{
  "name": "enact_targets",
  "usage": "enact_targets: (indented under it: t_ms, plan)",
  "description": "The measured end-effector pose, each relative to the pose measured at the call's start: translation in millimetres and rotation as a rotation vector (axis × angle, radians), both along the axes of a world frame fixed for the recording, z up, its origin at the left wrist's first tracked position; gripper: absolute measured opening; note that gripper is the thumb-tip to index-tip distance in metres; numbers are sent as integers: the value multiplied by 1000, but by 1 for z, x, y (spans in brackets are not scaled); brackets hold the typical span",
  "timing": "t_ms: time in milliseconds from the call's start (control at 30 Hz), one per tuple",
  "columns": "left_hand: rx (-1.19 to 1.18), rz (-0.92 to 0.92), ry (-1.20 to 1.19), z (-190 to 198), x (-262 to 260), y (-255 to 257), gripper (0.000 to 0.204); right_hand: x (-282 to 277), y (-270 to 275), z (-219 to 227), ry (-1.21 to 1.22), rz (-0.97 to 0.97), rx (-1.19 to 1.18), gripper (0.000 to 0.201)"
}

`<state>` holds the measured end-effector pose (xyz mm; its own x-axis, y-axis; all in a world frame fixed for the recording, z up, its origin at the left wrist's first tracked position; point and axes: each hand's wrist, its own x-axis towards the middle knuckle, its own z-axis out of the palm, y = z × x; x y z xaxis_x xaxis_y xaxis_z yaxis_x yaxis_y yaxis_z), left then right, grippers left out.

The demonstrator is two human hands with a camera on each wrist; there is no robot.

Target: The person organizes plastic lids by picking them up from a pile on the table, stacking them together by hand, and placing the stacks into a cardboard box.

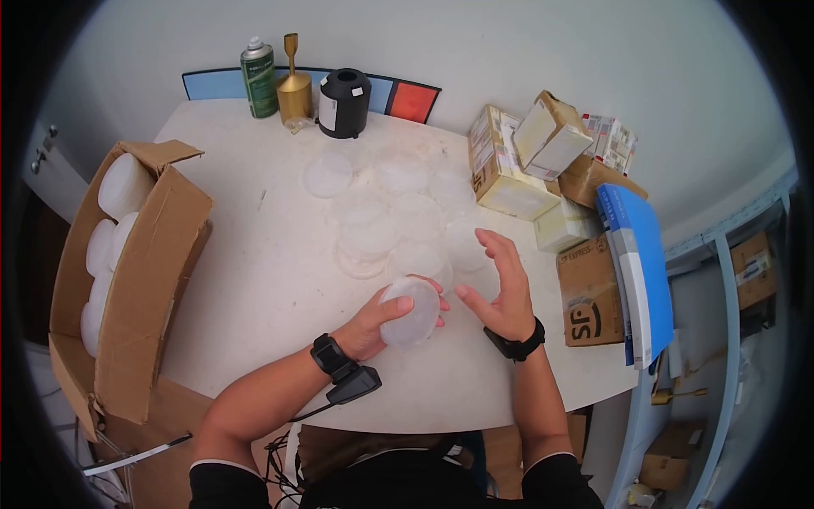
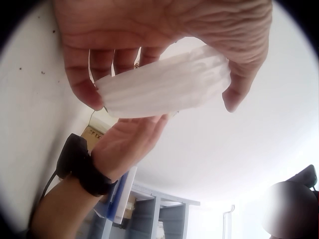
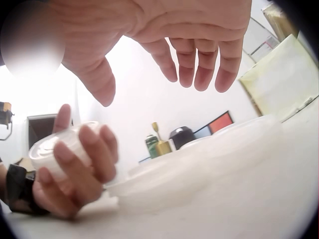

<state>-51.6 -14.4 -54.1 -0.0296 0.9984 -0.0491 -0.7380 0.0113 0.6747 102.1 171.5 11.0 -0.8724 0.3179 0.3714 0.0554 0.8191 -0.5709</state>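
Observation:
My left hand (image 1: 366, 329) grips a short stack of round translucent plastic lids (image 1: 410, 316) over the front of the table, thumb on the top face and fingers around the far side. Seen edge-on in the left wrist view, the stack (image 2: 164, 89) shows several layered rims. My right hand (image 1: 509, 293) is held just to the right, fingers spread and holding nothing. In the right wrist view its fingers (image 3: 204, 69) hang above the table. Beyond both hands, many similar lids (image 1: 415, 216) lie in overlapping piles on the white table (image 1: 254, 280).
An open cardboard box (image 1: 148, 293) at left holds stacks of white round pieces. A green spray can (image 1: 259, 81), a gold-coloured holder (image 1: 294, 95) and a black cylinder (image 1: 345, 103) stand at the back. Small cartons (image 1: 517, 170) and blue folders (image 1: 636, 263) crowd the right side.

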Motion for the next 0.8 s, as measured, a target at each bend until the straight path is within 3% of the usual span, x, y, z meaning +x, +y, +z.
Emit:
enact_targets:
  t_ms: [100,300,500,800]
  plan:
    - [-9,6,6,1,0,0,81,-1,29,-19,-90,-149,166,83]
    - [-34,5,9,-1,0,1,78,-10,35,-28,-251,-157,204,88]
    - [-35,14,12,-2,1,2,73,-9,39,-27,-261,-151,158,89]
    - [-50,23,17,0,-1,3,77,-6,34,-24,-85,-289,138,91]
